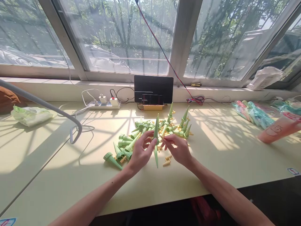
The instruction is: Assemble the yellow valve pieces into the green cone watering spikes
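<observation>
My left hand [142, 152] is closed around the middle of a green plastic watering spike [156, 127], which stands upright with a pointed end above and another below the fingers. Close beside it, my right hand [177, 147] pinches a small yellow valve piece [162, 137] against the spike's side; the fingers partly hide it. Behind and left of the hands lies a heap of green spikes [125, 142] with ribbed caps, yellow pieces mixed in. Several loose yellow valve pieces [167, 160] rest on the table just below my right hand.
A dark tablet [154, 86] and a phone [152, 99] lean at the back. Left are a power strip [103, 104], a grey curved tube [47, 100] and a plastic bag [31, 116]. Right are a pink cup [279, 128] and bagged items [254, 114]. The table's front edge is near my forearms.
</observation>
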### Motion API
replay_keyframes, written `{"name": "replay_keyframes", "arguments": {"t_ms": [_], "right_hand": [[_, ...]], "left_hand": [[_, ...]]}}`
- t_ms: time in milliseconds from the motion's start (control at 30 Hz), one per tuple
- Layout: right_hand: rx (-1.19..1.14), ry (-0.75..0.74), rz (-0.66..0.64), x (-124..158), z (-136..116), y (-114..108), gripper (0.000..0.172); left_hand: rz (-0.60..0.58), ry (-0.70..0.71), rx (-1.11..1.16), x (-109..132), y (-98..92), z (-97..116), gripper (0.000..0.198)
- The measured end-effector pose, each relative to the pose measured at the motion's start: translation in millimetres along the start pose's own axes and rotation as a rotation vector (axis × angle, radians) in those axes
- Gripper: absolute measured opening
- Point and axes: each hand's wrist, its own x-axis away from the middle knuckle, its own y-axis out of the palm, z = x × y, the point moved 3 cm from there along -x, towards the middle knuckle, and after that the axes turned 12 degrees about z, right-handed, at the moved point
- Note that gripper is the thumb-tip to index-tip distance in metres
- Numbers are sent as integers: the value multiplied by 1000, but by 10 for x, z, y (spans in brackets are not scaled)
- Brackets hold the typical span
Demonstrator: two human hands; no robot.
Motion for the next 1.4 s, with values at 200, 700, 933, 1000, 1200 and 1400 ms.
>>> {"name": "replay_keyframes", "arguments": {"t_ms": [200, 700, 933, 1000, 1200, 1400], "right_hand": [[58, -87, 22, -35, -58, 2, 4], [111, -148, 54, -54, -68, 3, 6], [103, -113, 50, -43, -30, 7, 18], [116, -118, 52, -43, -26, 10, 18], [131, -153, 75, -21, 10, 32, 21], [209, -403, 114, 20, 7, 31, 25]], "left_hand": [[44, 91, -81, -8, -28, 5, 28], [128, 385, -325, -3, -32, 18, 22], [111, 493, -413, -12, -26, -14, 23], [102, 498, -431, -22, -27, -37, 22], [92, 509, -440, -29, -21, -70, 19], [97, 530, -408, 48, 20, -83, 21]]}}
